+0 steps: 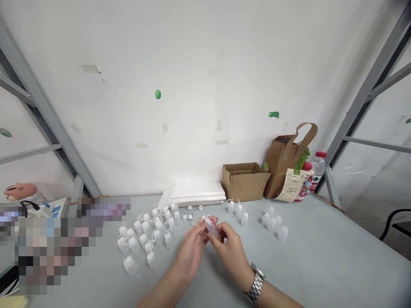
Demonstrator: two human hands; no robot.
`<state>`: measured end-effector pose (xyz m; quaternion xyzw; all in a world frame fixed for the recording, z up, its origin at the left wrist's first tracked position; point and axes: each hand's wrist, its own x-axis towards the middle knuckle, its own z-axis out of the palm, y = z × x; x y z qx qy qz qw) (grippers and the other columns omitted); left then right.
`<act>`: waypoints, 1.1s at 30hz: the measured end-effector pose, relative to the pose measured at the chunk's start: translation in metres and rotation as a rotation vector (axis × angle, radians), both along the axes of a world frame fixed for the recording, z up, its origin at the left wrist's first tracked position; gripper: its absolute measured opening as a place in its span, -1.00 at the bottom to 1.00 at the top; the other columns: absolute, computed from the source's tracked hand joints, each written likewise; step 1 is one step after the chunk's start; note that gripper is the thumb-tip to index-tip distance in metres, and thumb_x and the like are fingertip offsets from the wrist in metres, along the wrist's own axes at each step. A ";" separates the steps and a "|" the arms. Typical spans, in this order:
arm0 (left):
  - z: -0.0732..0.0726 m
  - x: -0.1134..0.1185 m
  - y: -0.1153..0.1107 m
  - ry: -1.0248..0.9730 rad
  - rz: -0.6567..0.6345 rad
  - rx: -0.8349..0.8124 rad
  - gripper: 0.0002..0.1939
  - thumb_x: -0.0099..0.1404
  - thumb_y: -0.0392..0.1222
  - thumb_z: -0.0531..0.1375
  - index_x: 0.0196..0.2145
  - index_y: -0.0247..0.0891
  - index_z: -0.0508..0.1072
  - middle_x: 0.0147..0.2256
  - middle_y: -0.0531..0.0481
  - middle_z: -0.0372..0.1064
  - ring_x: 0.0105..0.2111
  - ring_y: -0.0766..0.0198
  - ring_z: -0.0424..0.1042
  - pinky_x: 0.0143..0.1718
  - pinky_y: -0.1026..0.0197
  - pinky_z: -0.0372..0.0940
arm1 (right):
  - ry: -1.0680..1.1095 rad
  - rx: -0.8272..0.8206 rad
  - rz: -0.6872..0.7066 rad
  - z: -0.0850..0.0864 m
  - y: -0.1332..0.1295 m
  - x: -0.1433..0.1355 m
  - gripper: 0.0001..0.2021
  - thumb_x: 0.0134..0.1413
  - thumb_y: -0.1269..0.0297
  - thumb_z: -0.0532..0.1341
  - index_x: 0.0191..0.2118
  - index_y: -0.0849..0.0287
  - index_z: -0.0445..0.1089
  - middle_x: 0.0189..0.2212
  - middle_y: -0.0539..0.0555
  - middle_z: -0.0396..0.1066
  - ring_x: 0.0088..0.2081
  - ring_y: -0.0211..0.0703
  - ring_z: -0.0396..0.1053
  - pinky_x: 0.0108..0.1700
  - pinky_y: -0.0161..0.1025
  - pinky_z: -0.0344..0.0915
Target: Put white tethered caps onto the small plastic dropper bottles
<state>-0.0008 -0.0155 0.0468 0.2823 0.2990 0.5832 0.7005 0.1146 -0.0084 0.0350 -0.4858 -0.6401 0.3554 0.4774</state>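
One pink toy (22,191) lies at the far left. Next, on the grey table (308,265), stands a loose cluster of capped bottles (144,239). Behind it, against the wall (192,141), lies a stack of white sheets (197,192); small white caps (184,217) are scattered in front of the stack.

Left hand (192,252): forearm angled forward and right, palm turned inward, fingers extended forward and curled at the tips around the held bottle (212,229). The held bottle is raised at centre, between both hands, tilted with its top to the left. Right hand (233,248): forearm angled forward and left, back of hand upward, thumb and forefinger pinching the bottle's lower part. A watch (256,284) encircles the wrist.

Rightward follow three bottles (238,210), a carton (245,186), a group of translucent bottles (271,224), a paper bag (278,169) and a red-capped bottle (317,164).
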 end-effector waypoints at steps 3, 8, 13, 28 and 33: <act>0.001 0.001 -0.001 0.011 0.000 0.012 -0.76 0.13 -0.21 0.14 -0.24 -0.29 0.48 -0.13 -0.12 0.43 0.03 0.05 0.23 0.08 0.05 0.04 | -0.066 0.066 -0.021 -0.003 0.000 0.000 -0.82 0.01 0.18 0.17 -0.47 0.16 0.22 -0.55 -0.03 0.22 -0.51 -0.24 0.15 -0.45 -0.31 0.11; 0.000 0.002 -0.001 0.025 0.004 0.021 -0.75 0.13 -0.18 0.14 -0.24 -0.30 0.48 -0.13 -0.14 0.43 0.03 0.05 0.24 0.09 0.05 0.03 | -0.215 0.240 -0.071 -0.005 -0.002 0.001 -0.85 0.09 0.24 0.09 -0.45 0.15 0.22 -0.52 0.01 0.24 -0.49 -0.21 0.18 -0.43 -0.27 0.15; 0.002 0.001 0.000 0.057 0.016 0.007 -0.75 0.12 -0.17 0.16 -0.26 -0.30 0.50 -0.13 -0.15 0.43 0.02 0.04 0.26 0.08 0.05 0.04 | -0.311 0.390 -0.094 -0.006 -0.004 0.001 -0.88 0.13 0.29 0.04 -0.38 0.13 0.25 -0.48 0.05 0.26 -0.42 -0.14 0.23 -0.39 -0.22 0.20; 0.005 -0.003 0.000 -0.008 -0.057 -0.099 -0.75 0.13 -0.25 0.09 -0.27 -0.27 0.51 -0.15 -0.09 0.44 0.05 0.10 0.21 0.11 0.09 -0.01 | -0.185 0.168 -0.051 -0.002 -0.003 0.000 -0.79 0.12 0.18 0.09 -0.48 0.15 0.21 -0.54 -0.01 0.23 -0.51 -0.22 0.15 -0.44 -0.28 0.08; 0.008 -0.003 0.000 0.001 -0.072 -0.086 -0.72 0.10 -0.24 0.10 -0.23 -0.31 0.49 -0.17 -0.10 0.45 0.03 0.09 0.23 0.06 0.10 0.04 | -0.008 -0.034 0.010 0.003 -0.002 -0.001 -0.74 -0.02 0.11 0.19 -0.54 0.18 0.23 -0.60 -0.05 0.20 -0.54 -0.26 0.12 -0.48 -0.32 0.06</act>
